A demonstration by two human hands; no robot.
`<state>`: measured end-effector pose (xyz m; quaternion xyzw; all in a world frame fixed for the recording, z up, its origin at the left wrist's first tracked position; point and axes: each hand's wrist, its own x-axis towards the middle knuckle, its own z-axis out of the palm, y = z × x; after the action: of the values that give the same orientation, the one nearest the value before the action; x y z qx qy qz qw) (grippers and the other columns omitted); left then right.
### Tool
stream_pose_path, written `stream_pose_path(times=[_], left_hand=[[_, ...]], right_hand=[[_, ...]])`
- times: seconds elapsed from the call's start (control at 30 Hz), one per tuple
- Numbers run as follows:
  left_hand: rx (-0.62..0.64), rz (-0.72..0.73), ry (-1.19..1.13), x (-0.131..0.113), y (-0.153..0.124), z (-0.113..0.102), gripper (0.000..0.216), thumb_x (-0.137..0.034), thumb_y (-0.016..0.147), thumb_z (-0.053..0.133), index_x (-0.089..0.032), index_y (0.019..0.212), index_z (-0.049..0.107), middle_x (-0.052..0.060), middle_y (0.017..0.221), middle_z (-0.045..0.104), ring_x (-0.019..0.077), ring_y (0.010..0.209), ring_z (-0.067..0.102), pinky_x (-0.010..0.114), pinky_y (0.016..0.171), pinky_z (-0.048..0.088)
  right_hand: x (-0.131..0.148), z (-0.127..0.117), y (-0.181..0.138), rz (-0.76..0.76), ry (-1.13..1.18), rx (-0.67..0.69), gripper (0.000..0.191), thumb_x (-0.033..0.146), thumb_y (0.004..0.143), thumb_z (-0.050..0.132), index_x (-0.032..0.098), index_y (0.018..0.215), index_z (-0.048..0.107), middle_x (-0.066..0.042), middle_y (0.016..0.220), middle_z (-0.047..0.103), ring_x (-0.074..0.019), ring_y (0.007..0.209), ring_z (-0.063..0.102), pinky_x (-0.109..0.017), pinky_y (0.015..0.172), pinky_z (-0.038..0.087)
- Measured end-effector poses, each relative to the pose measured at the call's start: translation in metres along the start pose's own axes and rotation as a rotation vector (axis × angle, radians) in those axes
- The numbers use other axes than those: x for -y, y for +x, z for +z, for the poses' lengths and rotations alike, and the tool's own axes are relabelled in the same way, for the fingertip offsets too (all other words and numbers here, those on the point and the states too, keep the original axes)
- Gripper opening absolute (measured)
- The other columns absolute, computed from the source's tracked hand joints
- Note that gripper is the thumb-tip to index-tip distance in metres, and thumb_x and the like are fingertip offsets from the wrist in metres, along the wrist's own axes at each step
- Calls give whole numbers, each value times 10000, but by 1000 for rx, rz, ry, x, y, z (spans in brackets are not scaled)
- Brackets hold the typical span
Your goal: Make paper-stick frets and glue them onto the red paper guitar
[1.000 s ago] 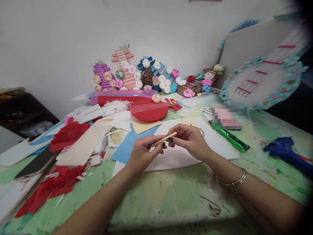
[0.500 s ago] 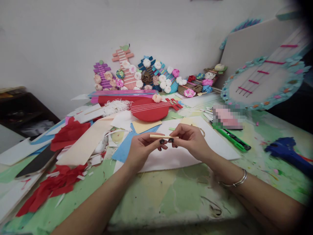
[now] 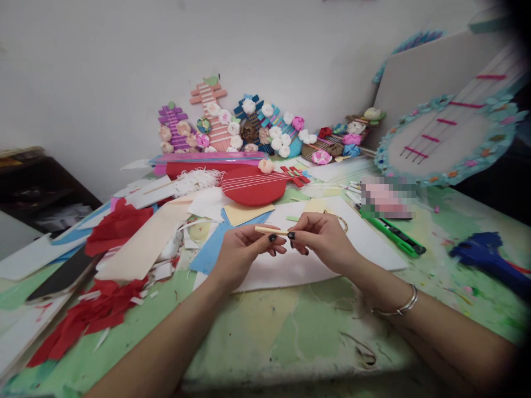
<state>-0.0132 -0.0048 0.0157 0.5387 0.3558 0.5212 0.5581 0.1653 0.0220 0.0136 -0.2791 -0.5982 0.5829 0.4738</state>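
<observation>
Between both hands is a thin, pale yellow strip (image 3: 270, 230), held level above a white board (image 3: 298, 271). My left hand (image 3: 243, 249) pinches its left part between thumb and fingers. At the other end, my right hand (image 3: 326, 237) has its thumb and fingertips closed on the strip. Whether the strip is rolled paper or a stick, I cannot tell. Blue paper (image 3: 209, 249) and a yellow paper piece (image 3: 249, 214) lie just behind my left hand. Farther back rests a red lute-shaped craft piece (image 3: 255, 188) with white strings.
A green utility knife (image 3: 396, 237) lies to the right, with a blue glue gun (image 3: 493, 257) beyond it. Red crepe paper (image 3: 91, 320) and a dark phone-like slab (image 3: 62, 273) are at left. Flower-decorated craft lutes (image 3: 215, 121) line the wall.
My right fingers have shifted slightly along the strip, and its right end is now more covered. Both hands stay in nearly the same place.
</observation>
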Motion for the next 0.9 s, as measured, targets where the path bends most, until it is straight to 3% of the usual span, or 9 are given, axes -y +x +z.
stream_pose_path(times=[0.47,0.67,0.9], left_hand=[[-1,-6,31,-2,-1,1,165,-202,726,677,-120,869,690,72,762,714,154,656,658,235,599,484],[79,-140,-98,-5,1,-4,256,-337,769,614,-112,855,701,107,739,716,186,621,668,254,554,479],[181,-271,112,-4,1,-5,184,-254,703,684,-100,803,700,100,682,709,174,609,661,250,555,497]], right_hand=[[-2,-1,2,52,46,-24,56,115,670,624,141,647,579,34,477,559,-69,412,453,-205,417,334],[5,-8,1,31,-76,4,51,123,668,608,133,718,601,31,546,550,-60,467,438,-197,452,333],[10,-10,2,43,-257,75,137,161,704,585,143,836,622,31,584,546,-67,517,466,-191,486,348]])
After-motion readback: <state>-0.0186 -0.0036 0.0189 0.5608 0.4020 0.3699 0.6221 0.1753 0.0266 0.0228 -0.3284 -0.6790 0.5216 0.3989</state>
